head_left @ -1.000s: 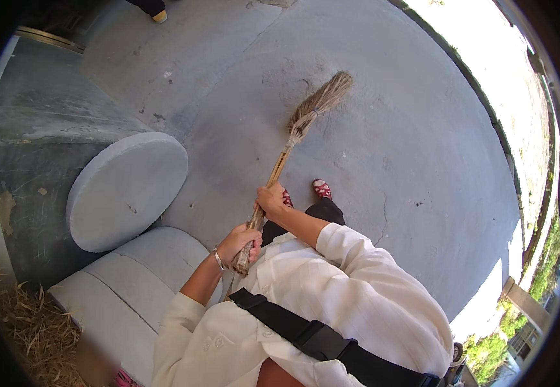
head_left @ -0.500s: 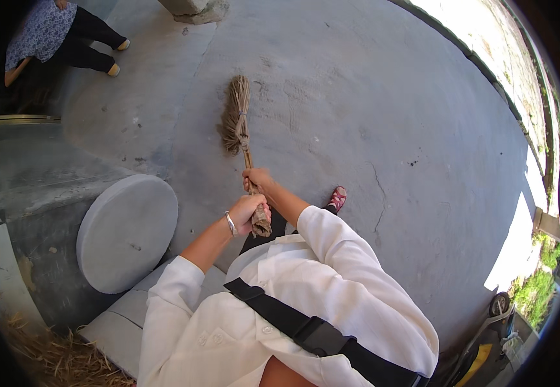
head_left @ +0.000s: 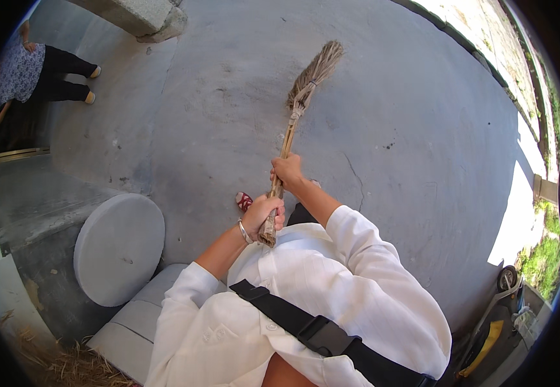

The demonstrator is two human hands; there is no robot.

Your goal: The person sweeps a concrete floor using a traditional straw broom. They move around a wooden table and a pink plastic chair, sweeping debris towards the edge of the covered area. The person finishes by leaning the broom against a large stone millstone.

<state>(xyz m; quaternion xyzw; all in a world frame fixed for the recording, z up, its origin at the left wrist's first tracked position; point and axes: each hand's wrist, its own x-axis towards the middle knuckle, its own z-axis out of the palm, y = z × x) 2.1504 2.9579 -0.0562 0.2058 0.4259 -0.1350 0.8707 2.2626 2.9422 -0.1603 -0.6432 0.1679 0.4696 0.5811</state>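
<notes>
Head view: the broom [head_left: 299, 106] slants away from the person's body, its near end at the waist and its bristles [head_left: 317, 69] far and to the right. Half a second ago, the bristles lay farther left, almost straight ahead of the hands; they have since swung right. The left hand [head_left: 264, 216] is closed firmly round the near end of the handle, and the right hand [head_left: 286, 171] is wrapped round it farther along, both keeping the grips they had. Whether the bristles press on the floor [head_left: 428, 174] cannot be told. One red patterned shoe [head_left: 244, 201] now shows left of the handle, where earlier one showed to the right.

Grey floor stretches wide on the right and beyond the bristles, out to a dark edge [head_left: 480, 59] at the far right. On the left, a round grey slab [head_left: 119, 250] leans by a low wall [head_left: 41, 206], limiting room there. A wheeled object [head_left: 496, 322] sits near right, well apart from the broom. Far left, another person [head_left: 19, 77] stands near a pillar [head_left: 138, 16], more of which shows than before.
</notes>
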